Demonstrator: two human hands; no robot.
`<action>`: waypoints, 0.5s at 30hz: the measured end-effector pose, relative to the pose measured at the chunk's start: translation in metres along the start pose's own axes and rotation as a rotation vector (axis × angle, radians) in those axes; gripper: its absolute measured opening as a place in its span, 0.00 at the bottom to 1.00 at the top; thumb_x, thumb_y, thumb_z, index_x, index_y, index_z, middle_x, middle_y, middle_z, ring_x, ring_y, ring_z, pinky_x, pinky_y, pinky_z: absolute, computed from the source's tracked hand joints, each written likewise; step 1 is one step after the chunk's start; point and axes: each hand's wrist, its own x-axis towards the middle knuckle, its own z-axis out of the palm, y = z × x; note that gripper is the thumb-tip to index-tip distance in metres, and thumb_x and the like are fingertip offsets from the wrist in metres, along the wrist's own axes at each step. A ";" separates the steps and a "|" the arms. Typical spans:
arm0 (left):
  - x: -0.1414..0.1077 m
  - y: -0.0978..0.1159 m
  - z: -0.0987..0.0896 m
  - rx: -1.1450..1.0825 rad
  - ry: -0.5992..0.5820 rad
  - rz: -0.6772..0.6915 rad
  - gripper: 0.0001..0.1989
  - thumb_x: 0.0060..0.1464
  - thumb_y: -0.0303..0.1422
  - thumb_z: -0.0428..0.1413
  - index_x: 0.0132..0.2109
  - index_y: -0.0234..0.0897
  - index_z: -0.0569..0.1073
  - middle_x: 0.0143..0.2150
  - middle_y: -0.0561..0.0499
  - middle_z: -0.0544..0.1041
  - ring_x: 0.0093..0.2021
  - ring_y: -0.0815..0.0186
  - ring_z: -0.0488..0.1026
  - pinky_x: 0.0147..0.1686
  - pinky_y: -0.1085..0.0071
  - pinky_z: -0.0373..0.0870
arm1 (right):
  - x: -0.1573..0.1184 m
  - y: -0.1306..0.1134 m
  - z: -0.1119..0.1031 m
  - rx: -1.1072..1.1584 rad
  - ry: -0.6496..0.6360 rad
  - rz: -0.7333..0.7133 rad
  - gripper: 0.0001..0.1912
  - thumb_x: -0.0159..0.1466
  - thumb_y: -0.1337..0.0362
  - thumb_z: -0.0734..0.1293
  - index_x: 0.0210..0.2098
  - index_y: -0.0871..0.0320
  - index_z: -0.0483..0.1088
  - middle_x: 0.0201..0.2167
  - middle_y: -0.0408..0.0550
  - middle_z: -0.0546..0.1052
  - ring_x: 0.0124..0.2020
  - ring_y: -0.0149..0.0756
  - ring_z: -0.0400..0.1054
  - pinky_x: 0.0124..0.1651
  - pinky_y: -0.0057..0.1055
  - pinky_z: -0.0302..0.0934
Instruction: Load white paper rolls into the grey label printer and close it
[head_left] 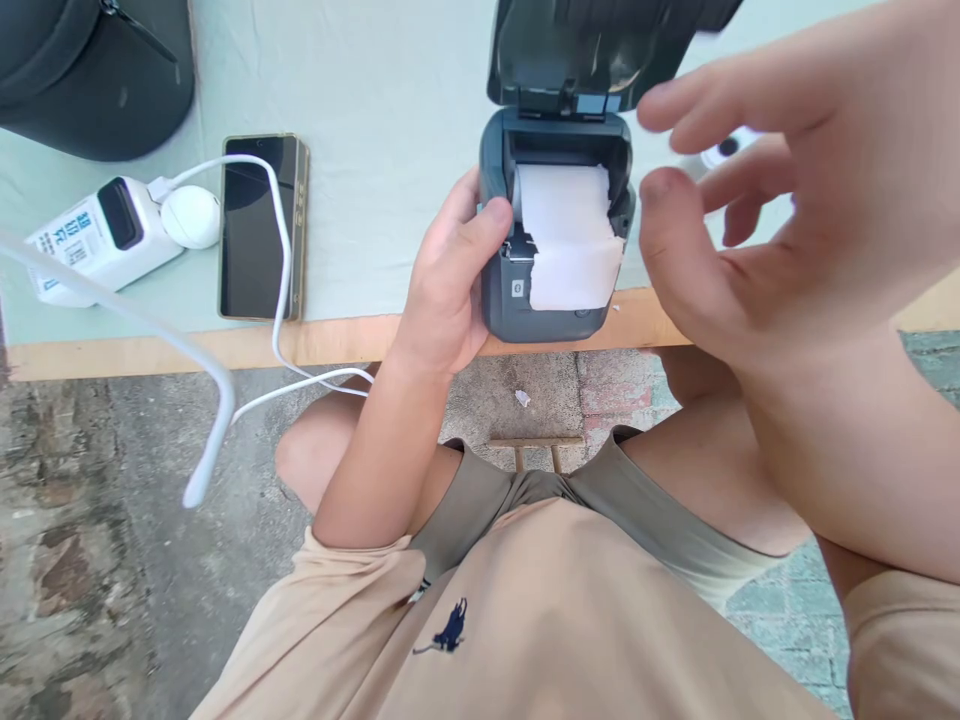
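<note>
A small dark label printer (551,325) rests at the table's front edge with its lid (585,60) swung up. Inside lies a white paper roll (566,195); its torn, ragged end hangs forward over the printer's front. My left hand (454,275) grips the printer's left side, thumb on the rim. To the right, my right hand (772,190) is raised beside the printer, slightly blurred. Its fingers are apart and hold nothing, with the fingertips near the lid and the body's right edge. Behind those fingers a white round object (731,148) is partly hidden.
A phone (259,230) lies on the pale tablecloth at left. Beside it sit a white power bank (112,235) with a display and a white round piece (191,216). A white cable (281,260) loops over the phone and off the edge. A black case (97,90) stands back left.
</note>
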 end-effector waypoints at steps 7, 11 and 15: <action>-0.004 0.001 -0.001 0.006 -0.055 -0.023 0.11 0.54 0.31 0.46 0.44 0.42 0.66 0.35 0.54 0.71 0.38 0.68 0.72 0.35 0.75 0.68 | 0.017 0.001 0.008 -0.332 -0.220 -0.125 0.16 0.56 0.55 0.55 0.44 0.43 0.57 0.34 0.38 0.69 0.33 0.31 0.64 0.31 0.30 0.53; -0.006 0.003 0.001 0.058 -0.073 -0.020 0.14 0.55 0.29 0.43 0.48 0.40 0.65 0.35 0.52 0.72 0.45 0.68 0.70 0.36 0.76 0.69 | 0.024 -0.004 0.002 -0.396 -0.339 -0.164 0.19 0.55 0.50 0.54 0.47 0.39 0.54 0.37 0.39 0.69 0.40 0.40 0.64 0.34 0.35 0.54; -0.007 0.005 0.001 0.048 -0.077 -0.017 0.13 0.56 0.28 0.41 0.46 0.39 0.64 0.40 0.52 0.71 0.48 0.66 0.69 0.38 0.73 0.70 | 0.018 -0.001 -0.008 -0.125 -0.307 -0.207 0.19 0.54 0.46 0.56 0.43 0.44 0.60 0.36 0.38 0.69 0.36 0.30 0.65 0.36 0.32 0.56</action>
